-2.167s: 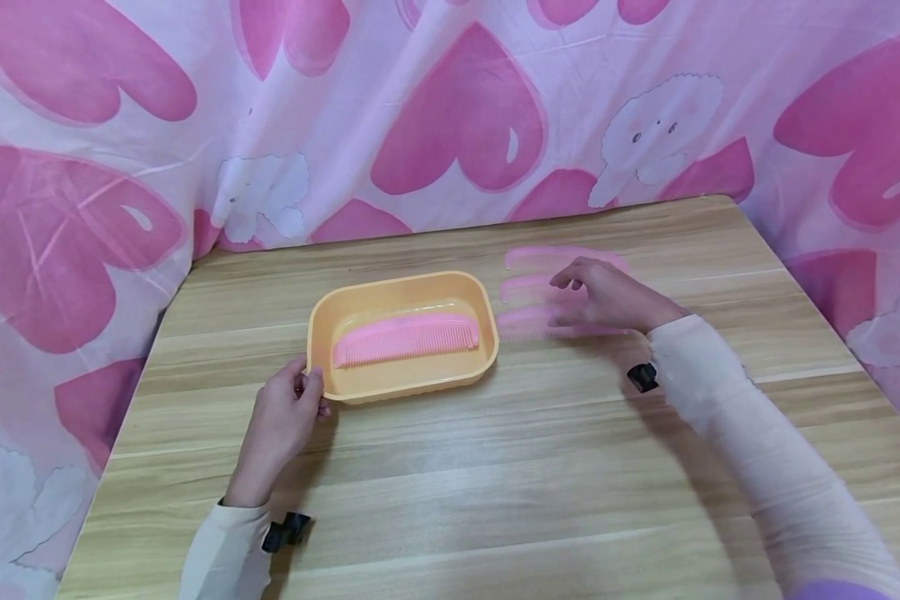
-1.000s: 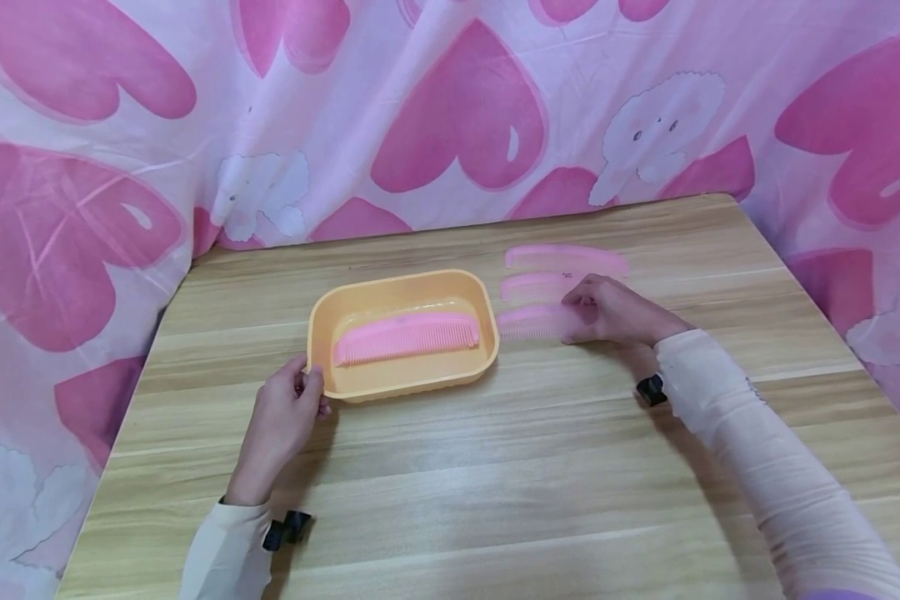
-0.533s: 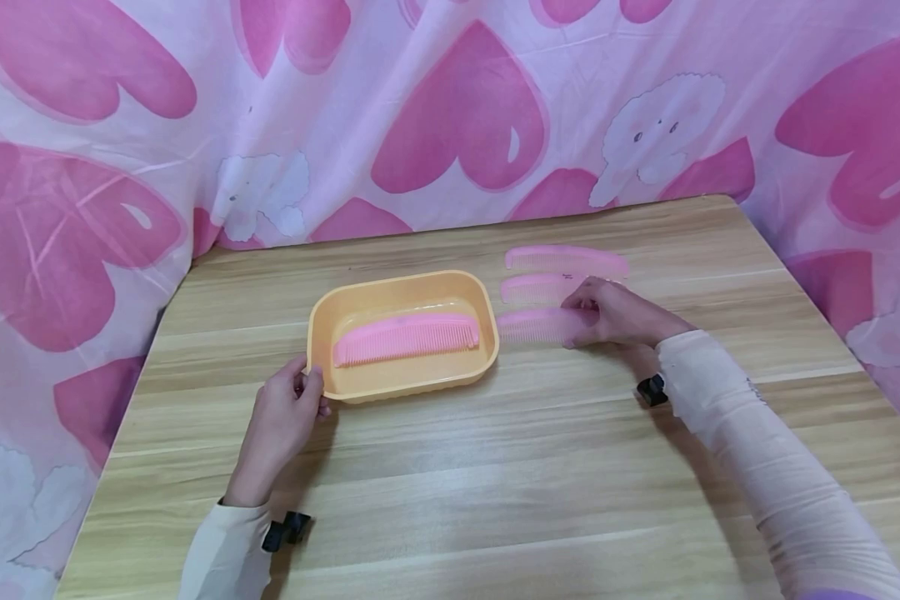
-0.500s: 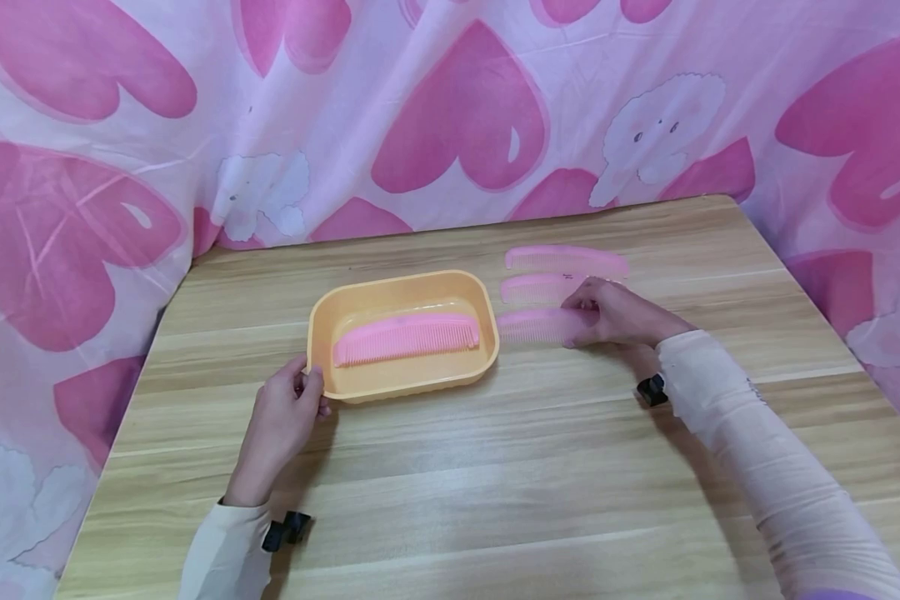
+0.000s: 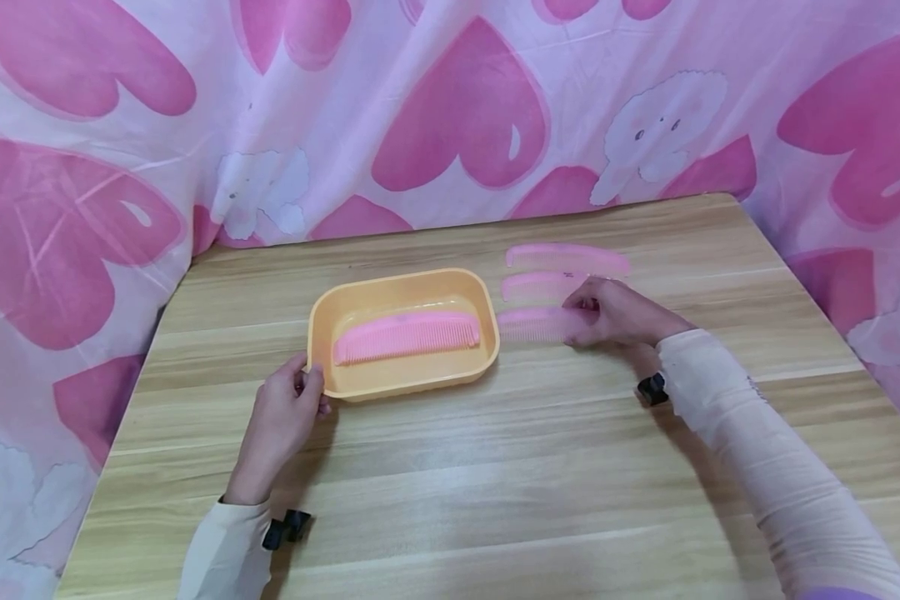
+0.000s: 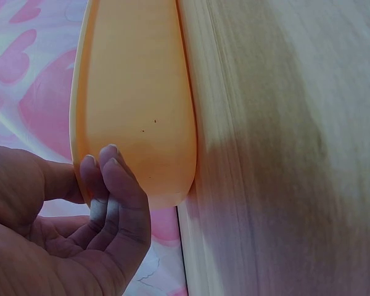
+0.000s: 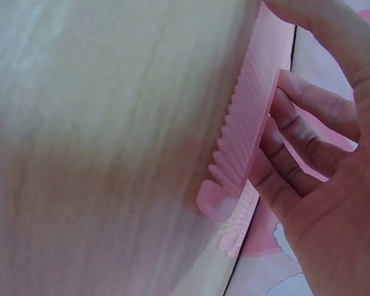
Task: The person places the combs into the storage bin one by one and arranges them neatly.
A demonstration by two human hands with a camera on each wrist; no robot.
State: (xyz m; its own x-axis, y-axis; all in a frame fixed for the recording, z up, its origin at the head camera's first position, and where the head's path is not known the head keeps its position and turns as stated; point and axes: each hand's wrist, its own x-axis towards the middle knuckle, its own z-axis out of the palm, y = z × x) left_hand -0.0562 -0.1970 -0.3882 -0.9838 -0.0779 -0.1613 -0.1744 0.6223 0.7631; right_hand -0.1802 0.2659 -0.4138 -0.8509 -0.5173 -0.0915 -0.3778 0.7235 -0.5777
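Observation:
In the head view, my left hand [image 5: 281, 417] pinches the left front corner of a yellow-orange plastic tub [image 5: 390, 377]. The left wrist view shows the thumb and curled fingers of that hand [image 6: 92, 240] at the tub's rim [image 6: 135, 80]. A pink comb [image 5: 405, 335] lies inside, teeth toward me. Right of the tub, my right hand [image 5: 621, 315] pinches the right part of the nearest pink comb [image 5: 532, 323]. In the right wrist view, the thumb is on the teeth side of this comb [image 7: 253, 105] and the fingers [image 7: 290, 117] are behind its spine.
Two more pink combs, a middle one [image 5: 532, 287] and a far one [image 5: 566, 255], lie parallel behind the gripped comb. All stand on a wood-grain table [image 5: 450, 500]. A pink heart-patterned cloth [image 5: 457, 117] hangs behind the table.
From hovering over the combs, my right hand has come down and taken hold of the nearest comb's right part. In the last second it stays almost still. My left hand keeps its place.

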